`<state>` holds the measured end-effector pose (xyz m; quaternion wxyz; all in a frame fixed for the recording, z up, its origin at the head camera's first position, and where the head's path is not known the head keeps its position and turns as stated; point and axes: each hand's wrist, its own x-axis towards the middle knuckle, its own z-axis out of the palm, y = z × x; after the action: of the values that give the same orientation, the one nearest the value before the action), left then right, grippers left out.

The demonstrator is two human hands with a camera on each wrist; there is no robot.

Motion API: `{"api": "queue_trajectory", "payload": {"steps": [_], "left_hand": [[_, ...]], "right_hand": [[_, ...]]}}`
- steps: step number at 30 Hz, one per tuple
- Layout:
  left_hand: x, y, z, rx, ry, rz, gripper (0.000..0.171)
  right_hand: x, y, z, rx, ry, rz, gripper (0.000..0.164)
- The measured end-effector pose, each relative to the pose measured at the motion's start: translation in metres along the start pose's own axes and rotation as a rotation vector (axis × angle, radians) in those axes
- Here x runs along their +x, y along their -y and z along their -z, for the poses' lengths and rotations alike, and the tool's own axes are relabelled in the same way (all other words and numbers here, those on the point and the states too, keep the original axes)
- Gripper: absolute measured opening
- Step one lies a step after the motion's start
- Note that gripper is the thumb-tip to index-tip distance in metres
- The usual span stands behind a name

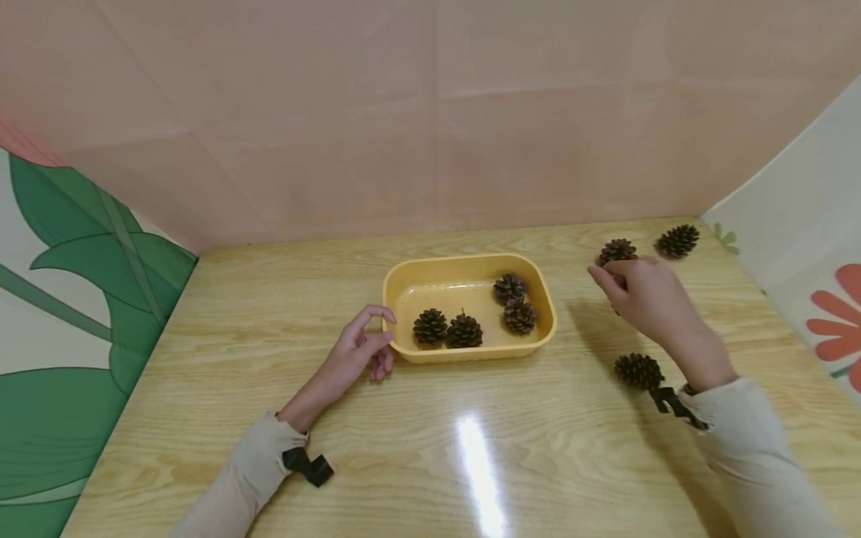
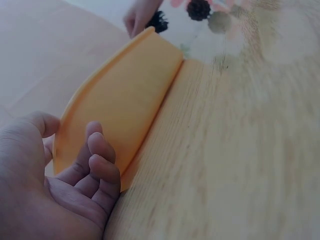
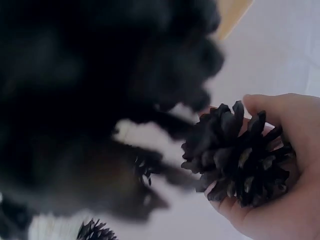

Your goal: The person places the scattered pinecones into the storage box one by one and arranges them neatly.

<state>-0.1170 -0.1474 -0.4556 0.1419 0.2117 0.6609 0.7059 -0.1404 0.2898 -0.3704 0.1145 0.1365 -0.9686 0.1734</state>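
A yellow plastic basin (image 1: pixel 471 355) stands mid-table with several brown pine cones (image 1: pixel 464 330) in it. My left hand (image 1: pixel 359 347) pinches the basin's left rim between thumb and index finger. The left wrist view shows the other fingers curled beside the basin's outer wall (image 2: pixel 115 100). To the right of the basin, my right hand (image 1: pixel 649 299) is above the table, gripping a pine cone (image 3: pixel 240 155) that the head view mostly hides. Just behind that hand lies another pine cone (image 1: pixel 616 252). A pine cone (image 1: pixel 637 371) rests on the table near the right wrist.
At the table's far right corner lies one more pine cone (image 1: pixel 678 241). A pinkish sheet (image 1: pixel 430 134) rises along the back edge, with printed panels at both sides. In the right wrist view a large blurred pine cone (image 3: pixel 100 90) covers much of the left side.
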Motion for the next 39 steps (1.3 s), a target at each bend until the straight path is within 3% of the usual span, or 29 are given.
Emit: {"api": "queue_trajectory", "payload": {"steps": [5,16,24,29,33,39], "left_hand": [[0.0,0.0,0.0,-0.004,0.0,-0.003,0.03],[0.0,0.001,0.001,-0.006,-0.006,0.006,0.037],[0.001,0.001,0.001,-0.01,-0.007,0.009,0.036],[0.0,0.002,0.001,-0.01,-0.01,0.008,0.035],[-0.001,0.002,0.0,-0.014,-0.006,0.013,0.035],[0.001,0.003,0.001,-0.011,-0.003,0.006,0.037]], "right_hand": [[0.002,0.009,-0.001,0.042,0.005,0.007,0.05],[0.005,0.014,-0.009,0.053,0.126,0.083,0.021],[0.003,0.015,-0.007,-0.01,0.298,0.086,0.045],[0.003,0.01,-0.014,-0.07,0.399,0.068,0.047],[0.002,0.011,-0.012,-0.035,0.354,0.083,0.041],[-0.001,0.028,0.0,0.014,0.149,0.159,0.031]]}}
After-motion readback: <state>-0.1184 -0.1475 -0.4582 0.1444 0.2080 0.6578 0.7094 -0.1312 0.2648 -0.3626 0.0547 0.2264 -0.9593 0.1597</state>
